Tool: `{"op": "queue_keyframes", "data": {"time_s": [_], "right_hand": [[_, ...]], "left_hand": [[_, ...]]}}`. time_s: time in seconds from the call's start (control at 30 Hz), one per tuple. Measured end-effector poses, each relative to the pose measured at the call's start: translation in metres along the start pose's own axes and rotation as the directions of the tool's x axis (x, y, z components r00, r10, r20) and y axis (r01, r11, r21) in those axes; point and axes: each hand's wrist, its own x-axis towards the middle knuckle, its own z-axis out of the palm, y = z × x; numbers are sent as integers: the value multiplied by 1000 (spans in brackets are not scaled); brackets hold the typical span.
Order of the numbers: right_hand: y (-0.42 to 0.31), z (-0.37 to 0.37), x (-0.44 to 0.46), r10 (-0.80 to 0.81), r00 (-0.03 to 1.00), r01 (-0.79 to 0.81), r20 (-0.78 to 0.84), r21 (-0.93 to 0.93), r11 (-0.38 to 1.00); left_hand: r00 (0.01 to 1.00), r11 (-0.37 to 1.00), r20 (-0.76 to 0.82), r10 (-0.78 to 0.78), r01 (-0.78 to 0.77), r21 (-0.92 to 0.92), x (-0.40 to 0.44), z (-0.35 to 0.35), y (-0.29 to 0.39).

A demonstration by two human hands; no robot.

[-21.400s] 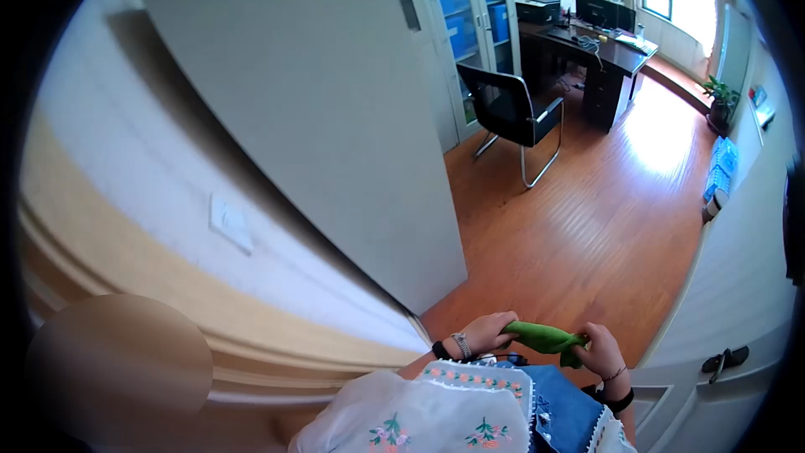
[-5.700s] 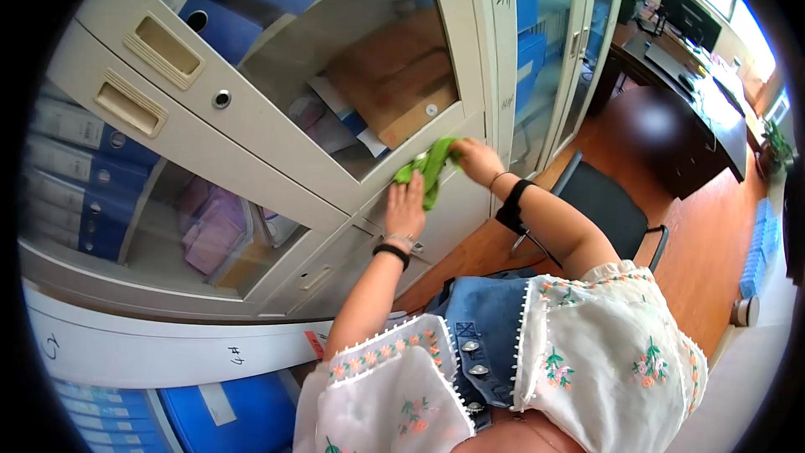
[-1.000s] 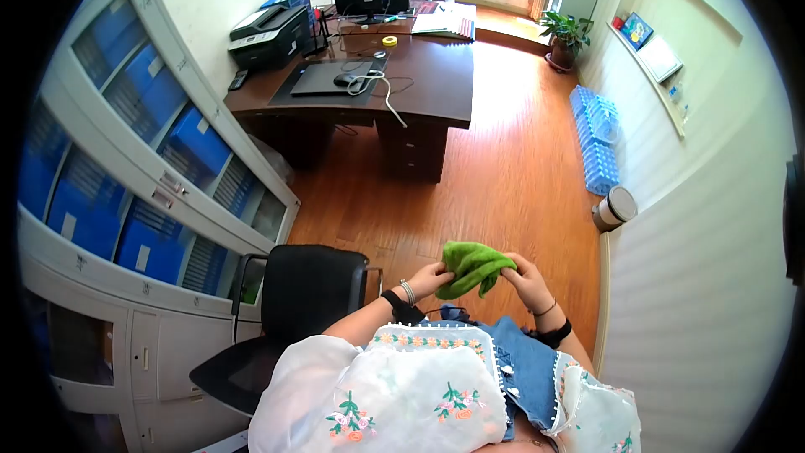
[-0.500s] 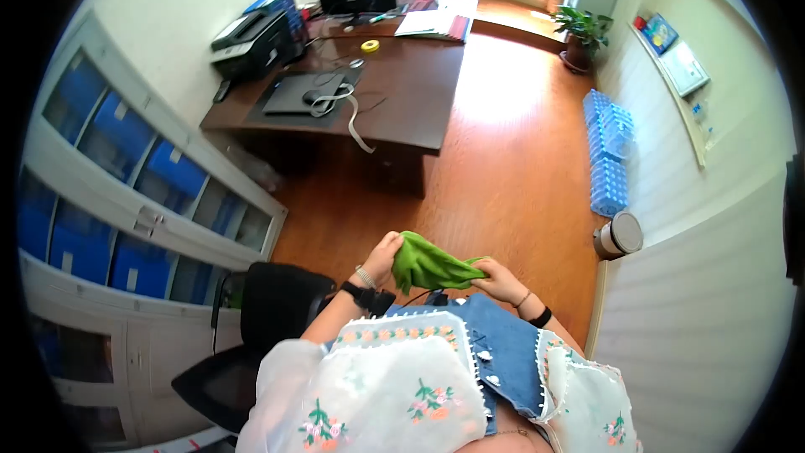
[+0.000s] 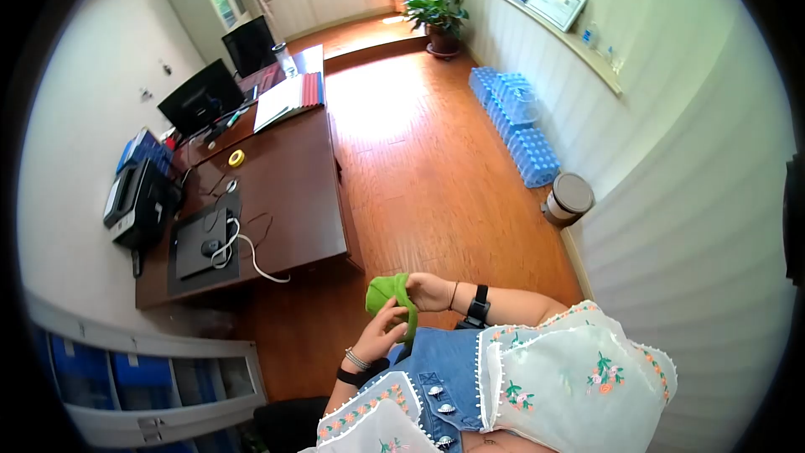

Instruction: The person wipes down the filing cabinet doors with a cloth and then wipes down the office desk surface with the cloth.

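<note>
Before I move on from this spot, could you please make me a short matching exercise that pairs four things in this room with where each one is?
Things:
1. cloth
2. printer
3. plant
4. bottle packs

Places:
A. on the floor, along the wall
B. at the left hand and right hand
C. in a pot
D. on the desk

Pairs: 1-B, 2-D, 3-C, 4-A

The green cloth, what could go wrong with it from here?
The green cloth could slip to the floor if the right hand loosens around it. If it swings over the desk, it might also snag the white cable near the edge and perhaps shift the mouse.
</note>
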Motion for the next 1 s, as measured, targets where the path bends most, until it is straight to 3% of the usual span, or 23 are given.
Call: {"op": "queue_keyframes", "data": {"time_s": [0.07, 0.13, 0.17, 0.23, 0.27, 0.3, 0.4, 0.47, 0.5, 0.57, 0.6, 0.63, 0.7, 0.77, 0.8, 0.83, 0.87, 0.9, 0.93, 0.97, 1.0], "right_hand": [[-19, 4, 24, 2, 995, -7, -97, -47, 999], [-42, 14, 51, 57, 968, -81, -245, -86, 993], [-51, 18, 67, 40, 967, -64, -250, -90, 994], [-68, 31, 99, -15, 949, -66, -314, -246, 967], [-78, 30, 118, 31, 949, -99, -315, -203, 974], [-88, 35, 135, 26, 948, -94, -317, -202, 975], [-109, 50, 186, 63, 985, -97, -159, -215, 972], [-110, 39, 221, 82, 982, -112, -167, -178, 978], [-119, 41, 232, 93, 981, -119, -171, -150, 981], [-136, 43, 243, 133, 970, -155, -205, -97, 983], [-141, 26, 257, 121, 978, -131, -169, -51, 990], [-148, 15, 270, 109, 985, -111, -131, -7, 994], [-164, -4, 291, 90, 978, -103, -190, -59, 993], [-181, -17, 310, 62, 969, -90, -240, -107, 990], [-191, -32, 317, -72, 964, -20, -257, -339, 941], [-193, -64, 331, -187, 940, -41, -285, -638, 769], [-198, -85, 338, -289, 877, -244, -383, -875, 419], [-215, -72, 335, -381, 766, -513, -518, -850, 122], [-214, -109, 350, -418, 762, -558, -494, -829, -36], [-216, -129, 355, -390, 828, -485, -402, -864, -139], [-220, -127, 352, -425, 893, -310, -149, -887, -341]], "left_hand": [[1000, 1000, 3, 4, -4, -10, 15, -30, -8], [989, 979, -148, 1, -32, -203, 26, -63, -11], [967, 988, -254, -13, -27, -151, 31, -80, -14], [842, 978, -507, 181, -210, 2, 44, -113, -39], [797, 994, -598, 89, -109, 3, 45, -129, -46], [754, 994, -652, 78, -108, -7, 48, -144, -45], [784, 992, -614, 93, -128, -14, 61, -201, -88], [895, 989, -446, 4, -71, -134, 67, -229, -114], [893, 988, -449, 1, -71, -140, 69, -237, -115], [818, 952, -567, -95, -93, -293, 70, -252, -116], [763, 984, -637, -112, -2, -176, 69, -260, -109], [757, 985, -644, -113, -1, -175, 73, -269, -106], [601, 993, -791, -118, 47, -112, 83, -279, -102], [580, 997, -812, -68, 5, -80, 93, -291, -103], [562, 996, -825, -61, -18, -86, 101, -295, -103], [526, 988, -839, -138, 10, -157, 108, -296, -106], [488, 994, -872, -51, 107, 2, 114, -292, -97], [503, 954, -863, -51, 281, 108, 120, -294, -84], [428, 851, -901, 67, 446, 275, 125, -294, -115], [396, 865, -915, 71, 432, 254, 130, -289, -125], [391, 821, -920, 37, 514, 251, 136, -284, -117]]}}
